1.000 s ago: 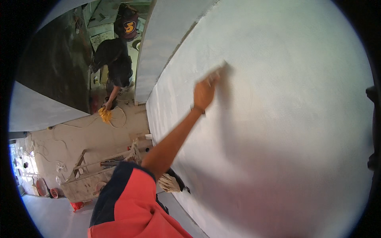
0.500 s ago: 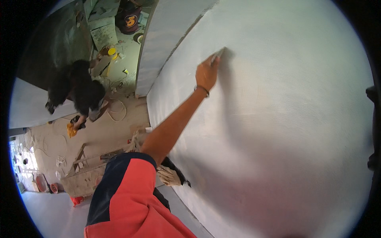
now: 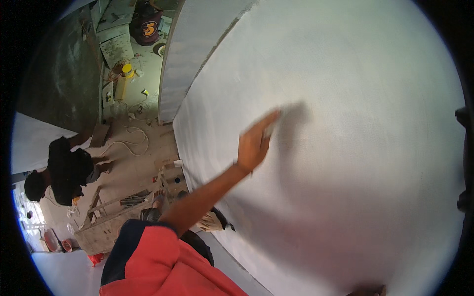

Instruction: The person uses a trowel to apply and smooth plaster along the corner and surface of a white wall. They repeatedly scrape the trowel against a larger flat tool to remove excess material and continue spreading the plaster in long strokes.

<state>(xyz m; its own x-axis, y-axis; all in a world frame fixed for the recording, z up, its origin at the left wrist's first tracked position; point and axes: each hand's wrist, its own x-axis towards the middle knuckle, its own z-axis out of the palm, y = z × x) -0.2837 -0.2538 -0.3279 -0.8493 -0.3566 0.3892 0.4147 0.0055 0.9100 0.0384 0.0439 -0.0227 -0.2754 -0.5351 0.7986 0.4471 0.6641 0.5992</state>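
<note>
My left hand (image 3: pixel 254 145), blurred by motion, is at the pale plastered wall (image 3: pixel 345 138), its fingers close together. A thin, flat, pale-grey piece (image 3: pixel 269 129) shows between thumb and fingers; its kind cannot be made out. The bare forearm reaches up from a red and navy sleeve (image 3: pixel 153 256), and a dark band circles the wrist. A shadow of the hand falls on the wall beside the fingertips. At the lower right edge only a dark sliver of my right hand (image 3: pixel 366 290) shows, close to the wall; its fingers are mostly cut off.
A person in black (image 3: pixel 69 167) stands at the left; another in a dark shirt (image 3: pixel 146 29) is far off. Below are a wooden platform (image 3: pixel 101 234), a pale hose (image 3: pixel 131 143) on the floor, a yellow bucket (image 3: pixel 128 70) and reddish basins (image 3: pixel 52 240).
My left hand has slid down the wall, its elbow bending more. My right hand has come into view at the bottom edge. The person in black has moved left and nearer.
</note>
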